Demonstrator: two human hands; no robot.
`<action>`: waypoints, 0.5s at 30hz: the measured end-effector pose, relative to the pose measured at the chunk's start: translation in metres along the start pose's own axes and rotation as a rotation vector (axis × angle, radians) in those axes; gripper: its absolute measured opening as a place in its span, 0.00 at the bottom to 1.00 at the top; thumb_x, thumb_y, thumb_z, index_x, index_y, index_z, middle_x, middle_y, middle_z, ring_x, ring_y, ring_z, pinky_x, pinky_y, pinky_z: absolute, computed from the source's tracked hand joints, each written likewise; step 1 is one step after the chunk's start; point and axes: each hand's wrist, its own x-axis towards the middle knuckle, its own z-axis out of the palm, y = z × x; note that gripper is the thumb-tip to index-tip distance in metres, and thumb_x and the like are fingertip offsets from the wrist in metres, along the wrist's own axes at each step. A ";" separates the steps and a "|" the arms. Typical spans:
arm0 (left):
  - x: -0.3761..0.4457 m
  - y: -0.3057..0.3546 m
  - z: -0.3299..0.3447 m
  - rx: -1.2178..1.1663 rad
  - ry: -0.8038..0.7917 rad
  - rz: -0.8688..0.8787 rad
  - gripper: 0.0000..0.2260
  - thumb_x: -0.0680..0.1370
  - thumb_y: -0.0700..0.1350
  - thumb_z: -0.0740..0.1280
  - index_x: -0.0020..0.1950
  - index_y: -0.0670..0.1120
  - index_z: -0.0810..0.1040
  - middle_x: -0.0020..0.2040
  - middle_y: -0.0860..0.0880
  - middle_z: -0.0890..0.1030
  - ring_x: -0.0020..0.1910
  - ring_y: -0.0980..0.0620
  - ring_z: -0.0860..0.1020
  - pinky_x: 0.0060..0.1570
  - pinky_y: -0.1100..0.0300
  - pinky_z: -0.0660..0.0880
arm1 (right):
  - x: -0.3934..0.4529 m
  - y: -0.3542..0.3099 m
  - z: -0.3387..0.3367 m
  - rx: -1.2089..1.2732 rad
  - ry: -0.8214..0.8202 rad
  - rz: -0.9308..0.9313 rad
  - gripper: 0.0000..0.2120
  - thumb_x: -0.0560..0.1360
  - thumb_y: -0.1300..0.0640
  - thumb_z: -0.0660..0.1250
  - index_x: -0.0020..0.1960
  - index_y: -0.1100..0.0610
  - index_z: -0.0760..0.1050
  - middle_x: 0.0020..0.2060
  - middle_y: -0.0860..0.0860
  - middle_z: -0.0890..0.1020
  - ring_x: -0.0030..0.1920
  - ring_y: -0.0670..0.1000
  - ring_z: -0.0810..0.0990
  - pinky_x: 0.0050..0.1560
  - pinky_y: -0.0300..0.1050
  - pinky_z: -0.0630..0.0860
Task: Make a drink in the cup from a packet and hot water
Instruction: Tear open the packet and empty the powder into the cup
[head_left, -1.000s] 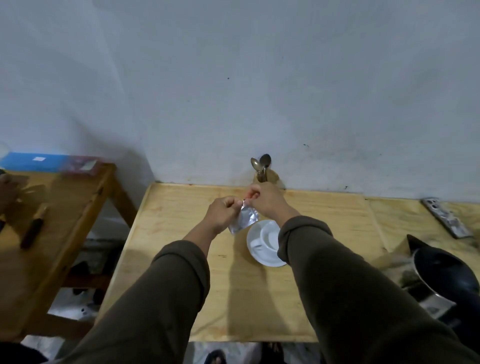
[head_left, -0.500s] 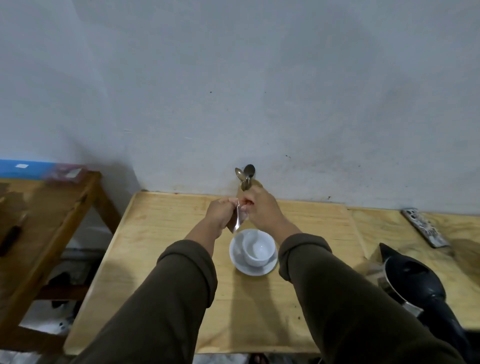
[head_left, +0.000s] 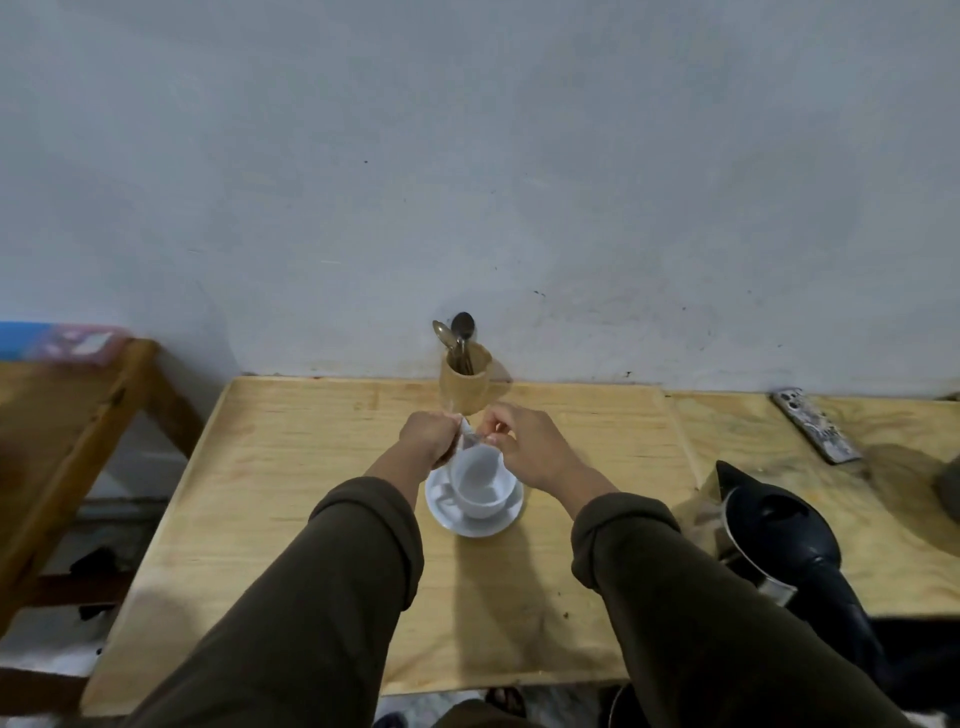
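A white cup (head_left: 480, 483) stands on a white saucer (head_left: 470, 522) in the middle of the wooden table (head_left: 291, 499). Just above the cup's far rim, my left hand (head_left: 428, 435) and my right hand (head_left: 524, 446) both pinch a small silvery packet (head_left: 467, 439). Most of the packet is hidden by my fingers, and I cannot tell whether it is torn. A black electric kettle (head_left: 779, 535) stands at the right, its spout turned toward the cup.
A wooden holder (head_left: 465, 387) with two spoons (head_left: 457, 335) stands against the wall behind the cup. A remote control (head_left: 815, 425) lies at the far right. A second wooden table (head_left: 57, 415) is at the left, across a gap.
The packet has come down from beside the cup to just over its rim, now edge-on and mostly hidden. My view has shifted, so the cup and kettle sit lower and more to the left.
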 end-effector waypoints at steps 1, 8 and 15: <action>0.001 -0.001 0.002 0.022 0.006 -0.002 0.13 0.77 0.43 0.62 0.32 0.45 0.73 0.30 0.45 0.73 0.27 0.49 0.69 0.28 0.61 0.66 | -0.002 0.002 0.000 0.029 -0.001 0.019 0.07 0.75 0.66 0.61 0.41 0.55 0.72 0.45 0.58 0.81 0.47 0.58 0.78 0.49 0.52 0.75; 0.002 -0.007 0.018 0.391 0.057 -0.093 0.13 0.73 0.42 0.65 0.28 0.43 0.71 0.28 0.47 0.75 0.37 0.46 0.77 0.38 0.59 0.73 | -0.007 0.014 0.010 0.051 -0.082 0.078 0.09 0.73 0.66 0.63 0.46 0.53 0.69 0.41 0.51 0.76 0.41 0.54 0.76 0.45 0.48 0.75; 0.009 -0.006 0.021 0.346 0.054 -0.154 0.12 0.73 0.40 0.68 0.30 0.42 0.71 0.30 0.47 0.80 0.46 0.49 0.84 0.57 0.61 0.79 | -0.006 0.027 0.032 -0.029 -0.033 0.077 0.09 0.72 0.61 0.68 0.52 0.58 0.80 0.39 0.53 0.73 0.41 0.51 0.72 0.44 0.40 0.68</action>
